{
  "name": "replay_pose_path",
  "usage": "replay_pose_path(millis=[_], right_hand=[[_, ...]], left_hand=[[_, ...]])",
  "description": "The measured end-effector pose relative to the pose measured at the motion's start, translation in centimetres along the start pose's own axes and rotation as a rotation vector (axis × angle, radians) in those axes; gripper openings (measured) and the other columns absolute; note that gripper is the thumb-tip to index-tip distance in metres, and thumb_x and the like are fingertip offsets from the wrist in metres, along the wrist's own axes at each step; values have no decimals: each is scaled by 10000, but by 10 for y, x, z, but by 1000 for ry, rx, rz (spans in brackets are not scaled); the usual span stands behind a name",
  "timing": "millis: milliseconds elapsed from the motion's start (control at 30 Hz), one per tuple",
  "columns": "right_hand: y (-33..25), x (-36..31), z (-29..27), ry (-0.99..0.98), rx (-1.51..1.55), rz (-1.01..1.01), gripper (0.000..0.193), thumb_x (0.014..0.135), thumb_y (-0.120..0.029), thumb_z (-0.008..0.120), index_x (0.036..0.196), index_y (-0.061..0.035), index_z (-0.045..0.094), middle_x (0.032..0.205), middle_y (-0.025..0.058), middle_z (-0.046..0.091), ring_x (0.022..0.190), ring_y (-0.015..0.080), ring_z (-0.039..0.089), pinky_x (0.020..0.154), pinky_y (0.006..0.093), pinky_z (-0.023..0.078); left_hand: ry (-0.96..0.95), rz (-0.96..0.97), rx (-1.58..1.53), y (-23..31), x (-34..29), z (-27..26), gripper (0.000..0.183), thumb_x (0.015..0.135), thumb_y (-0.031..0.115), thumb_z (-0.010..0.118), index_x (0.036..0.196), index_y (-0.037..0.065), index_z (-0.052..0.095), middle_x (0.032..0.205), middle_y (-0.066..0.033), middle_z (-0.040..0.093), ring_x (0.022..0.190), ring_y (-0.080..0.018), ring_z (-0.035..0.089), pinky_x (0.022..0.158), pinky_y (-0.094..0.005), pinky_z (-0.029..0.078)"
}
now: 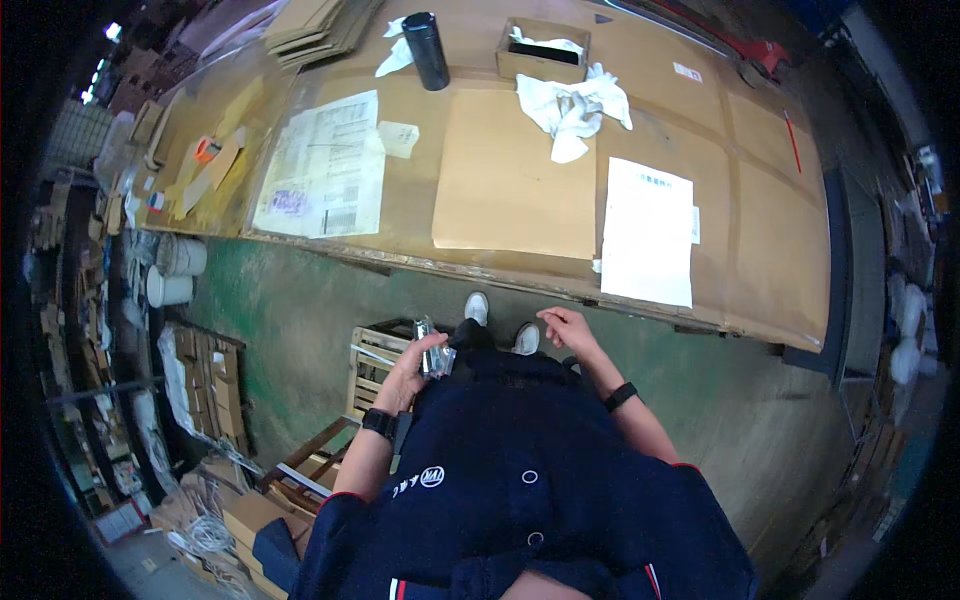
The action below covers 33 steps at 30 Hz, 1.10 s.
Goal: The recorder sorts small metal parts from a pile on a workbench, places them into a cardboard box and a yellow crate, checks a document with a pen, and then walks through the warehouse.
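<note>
In my left hand (402, 374) is a small clear plastic bag with a shiny metallic cylinder (432, 352) inside; its exact kind is hard to make out. The fingers close around it in front of my body, below the table edge. My right hand (570, 328) hovers just short of the table's front edge, fingers curled in, with no object visible in them. Nearest to it on the table lies a white printed sheet (648, 235). Beside that sheet, a flat brown cardboard piece (515, 190) rests on the cardboard-covered table (760, 240).
A crumpled white cloth (572, 110), an open cardboard box (543, 62) and a black cylinder (427, 52) stand toward the back. Another printed sheet (325, 170) lies left, near a tape roll (206, 150). A wooden stool (366, 372) is by my left arm.
</note>
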State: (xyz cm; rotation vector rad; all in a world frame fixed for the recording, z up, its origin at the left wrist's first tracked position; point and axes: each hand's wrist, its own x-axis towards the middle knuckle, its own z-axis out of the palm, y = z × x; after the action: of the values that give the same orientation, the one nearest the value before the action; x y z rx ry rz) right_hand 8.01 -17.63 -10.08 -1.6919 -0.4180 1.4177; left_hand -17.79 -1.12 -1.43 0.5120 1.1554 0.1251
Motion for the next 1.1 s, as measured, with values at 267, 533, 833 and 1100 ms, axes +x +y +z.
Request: replay_pose_path(millis=[267, 533, 833, 1100], right_hand=[[-91, -8, -16, 2, 80, -136, 228, 924, -232, 484, 1003, -68, 621, 609, -41, 527, 485, 30, 462, 456, 161, 361], [-269, 70, -77, 240, -105, -546, 218, 907, -212, 506, 1025, -68, 619, 662, -11, 584, 596, 52, 534, 517, 191, 406], [-379, 250, -134, 532, -823, -611, 233, 796, -234, 581, 920, -51, 654, 835, 130, 656, 779, 253, 631, 704, 332, 484], [-392, 307, -134, 534, -1409, -136, 515, 886, -448, 350, 800, -46, 660, 833, 148, 651, 847, 338, 603, 808, 456, 415]], left_hand=[[28, 151, -81, 12, -10, -6, 152, 754, 185, 656, 803, 117, 530, 708, 3, 557, 598, -110, 549, 487, -252, 449], [153, 280, -103, 52, 0, -47, 176, 723, 145, 674, 829, 106, 539, 730, -9, 570, 636, -123, 556, 553, -265, 445], [153, 326, 54, 162, 73, -48, 172, 713, 139, 669, 808, 91, 534, 704, -22, 554, 616, -136, 550, 558, -283, 460], [124, 183, 140, 231, 114, -34, 98, 729, 103, 663, 745, 83, 568, 646, 1, 556, 577, -114, 545, 539, -269, 454]])
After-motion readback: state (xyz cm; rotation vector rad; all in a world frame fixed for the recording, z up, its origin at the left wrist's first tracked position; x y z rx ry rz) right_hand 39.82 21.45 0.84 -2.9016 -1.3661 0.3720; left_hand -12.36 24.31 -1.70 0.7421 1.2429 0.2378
